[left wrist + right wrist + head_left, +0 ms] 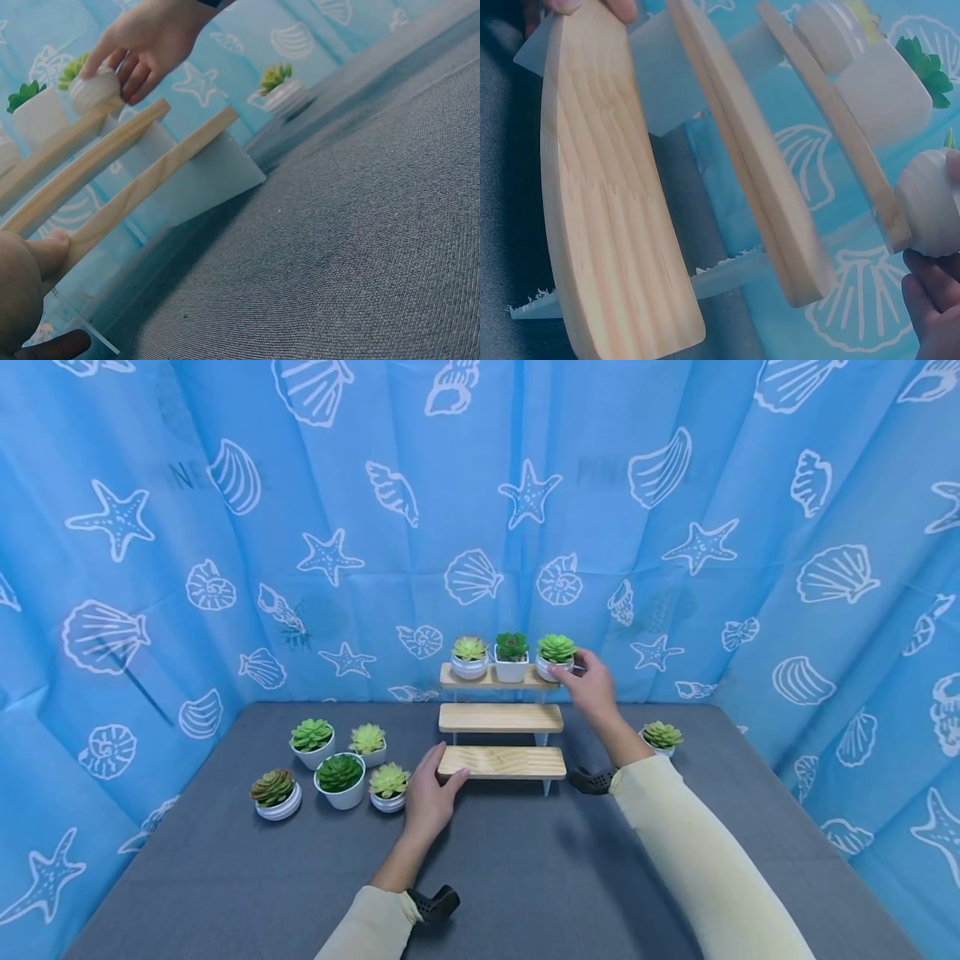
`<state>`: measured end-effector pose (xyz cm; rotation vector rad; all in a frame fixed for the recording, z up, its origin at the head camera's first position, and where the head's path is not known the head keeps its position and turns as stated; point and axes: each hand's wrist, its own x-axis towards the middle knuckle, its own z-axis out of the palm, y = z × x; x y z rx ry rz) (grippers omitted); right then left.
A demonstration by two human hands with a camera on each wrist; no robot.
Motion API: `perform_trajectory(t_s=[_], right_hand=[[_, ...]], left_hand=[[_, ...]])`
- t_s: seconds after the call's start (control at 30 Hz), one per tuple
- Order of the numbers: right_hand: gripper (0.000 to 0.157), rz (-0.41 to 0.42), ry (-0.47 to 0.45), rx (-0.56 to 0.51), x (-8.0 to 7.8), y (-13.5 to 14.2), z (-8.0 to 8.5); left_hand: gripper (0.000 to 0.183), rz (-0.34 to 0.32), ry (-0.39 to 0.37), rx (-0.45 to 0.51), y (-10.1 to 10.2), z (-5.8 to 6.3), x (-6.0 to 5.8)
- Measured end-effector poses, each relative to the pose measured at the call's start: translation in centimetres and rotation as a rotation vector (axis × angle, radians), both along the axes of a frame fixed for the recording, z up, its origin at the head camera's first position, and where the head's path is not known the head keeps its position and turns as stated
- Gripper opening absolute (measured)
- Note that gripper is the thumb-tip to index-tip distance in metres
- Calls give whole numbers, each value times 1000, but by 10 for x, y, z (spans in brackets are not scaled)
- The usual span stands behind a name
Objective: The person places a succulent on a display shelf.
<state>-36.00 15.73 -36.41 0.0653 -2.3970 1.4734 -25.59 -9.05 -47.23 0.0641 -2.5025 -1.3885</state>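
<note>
My right hand (592, 687) holds a bright green succulent in a round white ridged pot (556, 660) at the right end of the top step (487, 677) of a three-step wooden stand. Left of it on that step are a dark green succulent in a square white pot (512, 658) and a pale succulent in a round pot (469, 658). At the left end of the bottom step (510, 762), my left hand (431, 793) grips the board; its thumb lies over the edge. The middle step (500, 717) carries nothing. In the right wrist view, the held pot (930, 199) is partly cut off.
Several potted succulents stand left of the stand, among them a reddish-green one (274, 793) and a dark green one (341, 780). Another potted succulent (661, 737) sits to the right, partly behind my right sleeve. A blue shell-print curtain (465, 510) hangs behind the grey table (510, 877).
</note>
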Motion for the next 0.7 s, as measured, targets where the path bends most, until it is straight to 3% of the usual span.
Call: perform_trajectory(t_s=[0.7], right_hand=[[58,126,10,-10,0,-5,-3]], left_hand=[[62,9,35,-6,0,-5,-1]])
